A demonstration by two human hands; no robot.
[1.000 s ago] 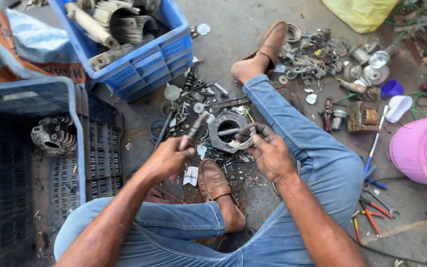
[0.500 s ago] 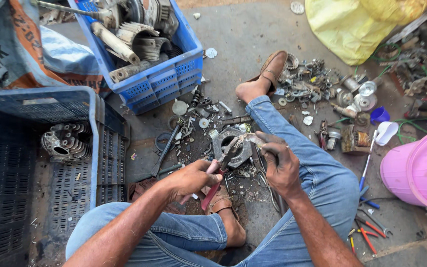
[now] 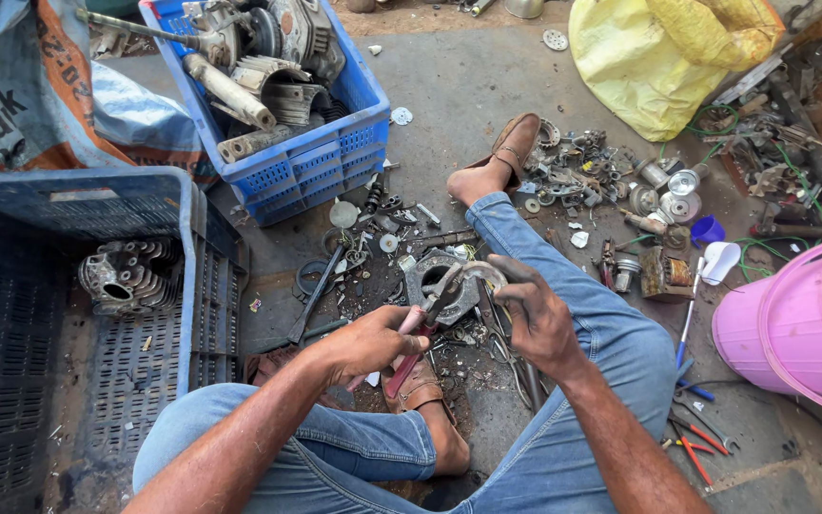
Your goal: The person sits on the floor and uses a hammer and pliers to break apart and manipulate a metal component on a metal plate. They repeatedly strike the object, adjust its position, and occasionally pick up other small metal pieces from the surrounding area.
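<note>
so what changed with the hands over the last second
The left hand drew back toward the body, now gripping red-handled pliers whose jaws sit on the round metal part. The right hand shifted to that part's right edge. The part, blue crates and pink bucket stayed put.

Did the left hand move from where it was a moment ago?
Yes. The left hand pulled back toward the person's body, away from the blue crate of engine parts. It now grips red-handled pliers near the brown shoe.
</note>
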